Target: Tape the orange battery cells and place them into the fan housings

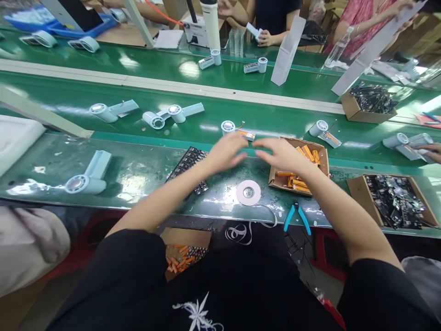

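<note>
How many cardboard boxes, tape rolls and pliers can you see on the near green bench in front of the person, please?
Cardboard boxes: 2, the orange-cell box and the dark-parts box
Tape roll: 1
Blue-handled pliers: 1
Total: 4

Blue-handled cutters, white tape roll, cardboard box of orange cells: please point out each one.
Blue-handled cutters (297, 216): head view, on the handles.
White tape roll (248, 192): head view, on its flat ring.
Cardboard box of orange cells (279, 183): head view, on its front wall.
</note>
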Demonstrator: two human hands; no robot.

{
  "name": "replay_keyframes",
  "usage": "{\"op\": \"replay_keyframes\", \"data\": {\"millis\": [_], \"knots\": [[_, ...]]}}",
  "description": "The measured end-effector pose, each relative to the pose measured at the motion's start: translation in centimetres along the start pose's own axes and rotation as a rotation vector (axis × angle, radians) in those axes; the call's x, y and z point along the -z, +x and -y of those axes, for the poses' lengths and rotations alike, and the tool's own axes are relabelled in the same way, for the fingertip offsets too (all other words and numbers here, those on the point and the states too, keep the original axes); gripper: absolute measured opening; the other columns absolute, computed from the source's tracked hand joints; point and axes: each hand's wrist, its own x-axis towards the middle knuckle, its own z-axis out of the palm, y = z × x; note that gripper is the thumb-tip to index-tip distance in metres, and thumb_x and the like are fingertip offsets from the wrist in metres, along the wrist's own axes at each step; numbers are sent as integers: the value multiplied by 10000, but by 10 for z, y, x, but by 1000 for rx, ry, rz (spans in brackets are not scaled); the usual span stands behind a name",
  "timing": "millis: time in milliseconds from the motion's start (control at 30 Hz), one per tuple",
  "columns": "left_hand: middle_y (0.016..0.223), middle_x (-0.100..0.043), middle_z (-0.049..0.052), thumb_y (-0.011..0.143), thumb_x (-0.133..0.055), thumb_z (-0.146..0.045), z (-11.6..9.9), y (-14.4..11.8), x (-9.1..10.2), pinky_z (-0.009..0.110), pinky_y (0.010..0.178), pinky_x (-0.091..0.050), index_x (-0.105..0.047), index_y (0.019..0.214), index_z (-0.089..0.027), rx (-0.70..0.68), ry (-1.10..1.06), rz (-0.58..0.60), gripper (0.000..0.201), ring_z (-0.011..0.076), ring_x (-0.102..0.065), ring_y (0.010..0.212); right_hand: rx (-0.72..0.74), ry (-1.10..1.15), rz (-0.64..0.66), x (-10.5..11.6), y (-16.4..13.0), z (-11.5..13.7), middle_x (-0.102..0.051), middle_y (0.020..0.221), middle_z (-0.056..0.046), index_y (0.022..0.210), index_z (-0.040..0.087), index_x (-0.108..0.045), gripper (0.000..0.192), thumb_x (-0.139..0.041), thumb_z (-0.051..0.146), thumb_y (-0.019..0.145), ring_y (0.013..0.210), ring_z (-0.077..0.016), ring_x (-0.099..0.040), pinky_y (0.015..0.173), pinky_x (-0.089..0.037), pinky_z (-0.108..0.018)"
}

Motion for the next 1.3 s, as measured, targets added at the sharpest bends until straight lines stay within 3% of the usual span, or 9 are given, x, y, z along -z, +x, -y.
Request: {"op": "replay_keyframes", "data": {"millis": [100, 200, 367, 533, 633, 767, 967, 1167, 1300], "knots": [[1447, -716, 129, 1020, -694, -454, -50, -77, -19, 478, 1191, -518, -687, 1371, -219, -264, 22, 205, 423, 302, -645, 1376, 19, 220, 18, -14, -103, 28, -821, 1239, -81, 1255, 253, -799, 274, -621, 366, 1081, 1149, -279, -776, 1060, -622, -465], [1486, -691, 147, 993, -727, -277, -74, -122, -32, 473, 1179, -556, -708, 1315, -198, -195, 102, 117, 332, 315, -606, 1436, -127, 390, -100, -50, -162, 52, -769, 1376, -115, 1238, 260, -790, 268, -581, 347, 1094, 1192, -282, -767, 988, -660, -461], [1293, -765, 146, 1001, -737, -323, -84, -125, -24, 595, 1187, -564, -715, 1201, -191, -143, 144, -182, 240, 384, -590, 1424, -445, 846, -46, -107, -158, 87, -787, 1265, -150, 1521, 226, -593, 595, -695, 514, 1010, 703, -199, -755, 563, -599, -308], [1318, -744, 135, 1043, -635, -288, -71, -129, -6, 774, 1305, -367, -661, 1280, -207, -39, 209, -350, 252, 393, -621, 1399, -252, 845, 237, -106, -155, 112, -722, 668, -16, 851, 221, -784, 514, -541, 591, 1113, 532, -170, -640, 579, -521, -280], [1281, -740, 116, 1016, -622, -212, -56, -146, 3, 753, 1333, -353, -630, 1349, -244, 58, 199, -461, 335, 360, -634, 1386, -134, 605, 212, -79, -163, 94, -842, 1081, -54, 1140, 277, -827, 359, -603, 555, 1097, 809, -232, -782, 784, -613, -331], [1288, -728, 106, 977, -660, -201, -57, -157, 5, 730, 1323, -391, -620, 1357, -280, 109, 175, -549, 390, 367, -548, 1486, -285, 49, -165, -34, -148, 28, -768, 1359, -145, 1397, 218, -733, 389, -597, 404, 1084, 1257, -342, -714, 1105, -557, -499], [1329, -743, 120, 981, -644, -192, -96, -120, -12, 775, 1283, -403, -671, 1319, -226, -13, 67, -387, 341, 403, -542, 1485, -324, -341, 135, -17, -89, -33, -808, 1162, -172, 1141, 186, -820, 226, -712, 231, 948, 1233, -392, -681, 1191, -403, -634], [1326, -758, 127, 1005, -613, -126, -118, -107, -17, 729, 1278, -461, -706, 1276, -194, -166, 45, -225, 294, 362, -638, 1387, -344, 344, -665, -29, -97, -18, -753, 1256, -81, 1533, 321, -558, 586, -680, 550, 1008, 1170, -281, -735, 1006, -621, -486], [1359, -755, 92, 974, -619, -59, -125, -113, -22, 708, 1253, -509, -713, 1311, -234, -155, 21, -178, 392, 379, -599, 1445, -323, 728, -850, -40, -116, 16, -691, 1230, -36, 1288, 349, -623, 509, -776, 679, 932, 1121, -242, -776, 918, -690, -397]]}}
